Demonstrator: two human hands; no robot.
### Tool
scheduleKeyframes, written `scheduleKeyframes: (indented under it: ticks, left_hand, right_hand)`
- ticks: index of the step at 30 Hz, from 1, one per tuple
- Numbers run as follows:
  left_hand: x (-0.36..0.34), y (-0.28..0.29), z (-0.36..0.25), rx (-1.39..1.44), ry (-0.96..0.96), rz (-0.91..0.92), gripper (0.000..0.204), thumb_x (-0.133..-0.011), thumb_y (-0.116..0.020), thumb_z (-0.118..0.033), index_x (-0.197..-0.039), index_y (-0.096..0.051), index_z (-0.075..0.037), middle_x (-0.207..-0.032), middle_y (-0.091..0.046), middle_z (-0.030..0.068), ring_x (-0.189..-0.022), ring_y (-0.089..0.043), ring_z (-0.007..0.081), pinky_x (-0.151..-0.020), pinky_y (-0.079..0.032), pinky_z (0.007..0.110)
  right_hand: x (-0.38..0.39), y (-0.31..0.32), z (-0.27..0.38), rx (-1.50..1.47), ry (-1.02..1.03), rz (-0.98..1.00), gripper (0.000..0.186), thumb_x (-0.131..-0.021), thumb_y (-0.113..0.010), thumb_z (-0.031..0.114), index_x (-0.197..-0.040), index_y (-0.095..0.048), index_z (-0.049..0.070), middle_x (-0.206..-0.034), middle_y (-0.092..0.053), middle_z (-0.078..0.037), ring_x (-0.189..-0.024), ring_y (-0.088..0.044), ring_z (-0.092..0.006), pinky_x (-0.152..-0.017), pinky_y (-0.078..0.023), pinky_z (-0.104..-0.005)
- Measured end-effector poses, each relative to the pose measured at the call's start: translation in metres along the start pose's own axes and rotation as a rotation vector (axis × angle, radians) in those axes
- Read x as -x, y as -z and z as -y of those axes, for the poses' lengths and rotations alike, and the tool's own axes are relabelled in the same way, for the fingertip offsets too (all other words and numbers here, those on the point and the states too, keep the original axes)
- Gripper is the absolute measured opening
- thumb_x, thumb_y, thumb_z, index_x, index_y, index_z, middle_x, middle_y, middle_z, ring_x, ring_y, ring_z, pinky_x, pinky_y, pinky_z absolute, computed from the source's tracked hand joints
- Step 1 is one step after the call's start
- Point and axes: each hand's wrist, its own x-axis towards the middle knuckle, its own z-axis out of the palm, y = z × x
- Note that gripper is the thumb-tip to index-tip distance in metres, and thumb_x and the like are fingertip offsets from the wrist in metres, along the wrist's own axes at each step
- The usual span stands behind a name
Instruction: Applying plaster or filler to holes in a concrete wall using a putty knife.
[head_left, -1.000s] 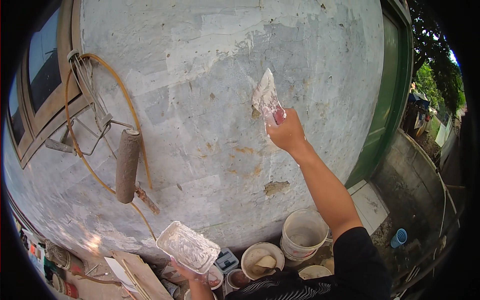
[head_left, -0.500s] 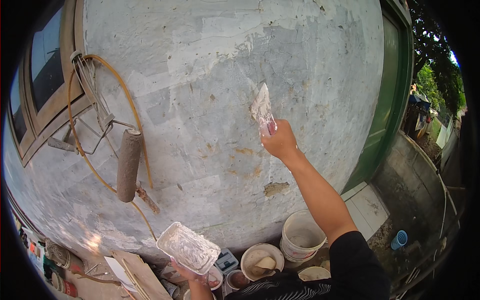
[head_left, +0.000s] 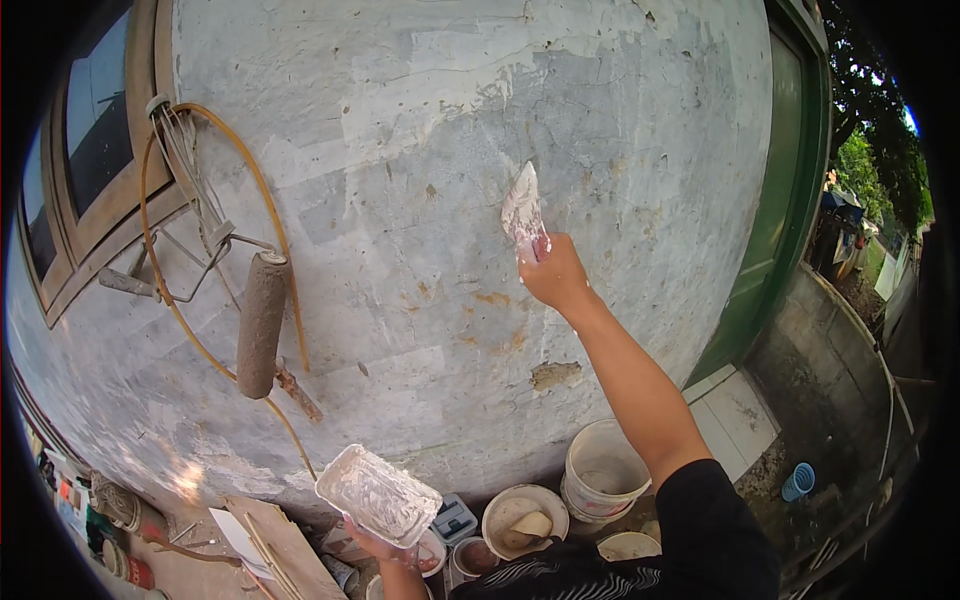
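Observation:
My right hand (head_left: 556, 272) is wrapped round the handle of a putty knife (head_left: 523, 208), whose blade is smeared with white paste. The blade is at the patchy grey-white wall (head_left: 430, 240), pointing up; whether it presses on the surface I cannot tell. Low down, my left hand (head_left: 378, 543) grips a rectangular plastic tub (head_left: 380, 497) from below, its inside coated with white paste. The tub is tilted, its open side facing up toward me. Most of the left fingers are hidden under the tub.
A paint roller (head_left: 262, 325) and a yellow hose (head_left: 262, 180) hang at the left by a wooden window (head_left: 100, 120). Below stand a white bucket (head_left: 605, 465), a bowl holding a scoop (head_left: 525, 520), and boards (head_left: 275, 550). A green door (head_left: 765, 240) is at right.
My right hand and the putty knife have shifted very slightly on the wall. The left hand holds the tub in nearly the same place; the view has moved a little.

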Motion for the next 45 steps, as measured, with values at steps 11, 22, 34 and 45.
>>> scheduleKeyframes:
  ticks: [11, 22, 34, 45]
  left_hand:
    - [0.002, -0.009, 0.001, 0.034, 0.002, 0.042, 0.071, -0.082, -0.042, -0.056, -0.136, -0.033, -0.011, -0.131, -0.043, 0.0132, -0.113, -0.049, 0.0368, -0.091, -0.044, 0.054]
    - [0.004, -0.012, 0.003, 0.034, 0.022, 0.009, 0.068, -0.084, -0.040, -0.054, -0.136, -0.033, -0.011, -0.131, -0.044, 0.0135, -0.114, -0.048, 0.0359, -0.092, -0.043, 0.053]
    - [0.008, -0.010, -0.003, 0.018, -0.021, 0.030, 0.067, -0.084, -0.038, -0.053, -0.135, -0.034, -0.010, -0.130, -0.045, 0.0130, -0.112, -0.050, 0.0358, -0.091, -0.044, 0.053]
    - [0.009, -0.010, -0.011, 0.039, -0.036, -0.013, 0.067, -0.084, -0.037, -0.054, -0.135, -0.035, -0.011, -0.130, -0.046, 0.0131, -0.111, -0.050, 0.0359, -0.092, -0.044, 0.052]
  right_hand:
    - [0.005, -0.001, -0.010, -0.016, -0.024, 0.015, 0.023, -0.078, -0.052, 0.015, -0.072, -0.058, -0.006, -0.064, -0.057, -0.024, -0.058, -0.056, -0.0394, -0.055, -0.044, -0.0417]
    - [0.000, -0.004, -0.007, 0.015, -0.001, 0.033, 0.023, -0.078, -0.052, 0.015, -0.069, -0.057, -0.006, -0.061, -0.055, -0.023, -0.054, -0.053, -0.0366, -0.054, -0.042, -0.0403]
    - [0.001, 0.004, 0.006, -0.009, -0.053, 0.038, 0.024, -0.079, -0.051, 0.017, -0.074, -0.058, -0.005, -0.068, -0.058, -0.026, -0.064, -0.056, -0.0415, -0.060, -0.045, -0.0420]
    - [0.000, 0.006, -0.041, -0.076, -0.046, -0.024, 0.027, -0.081, -0.053, 0.019, -0.067, -0.053, -0.005, -0.057, -0.053, -0.019, -0.049, -0.044, -0.0267, -0.052, -0.038, -0.0390]
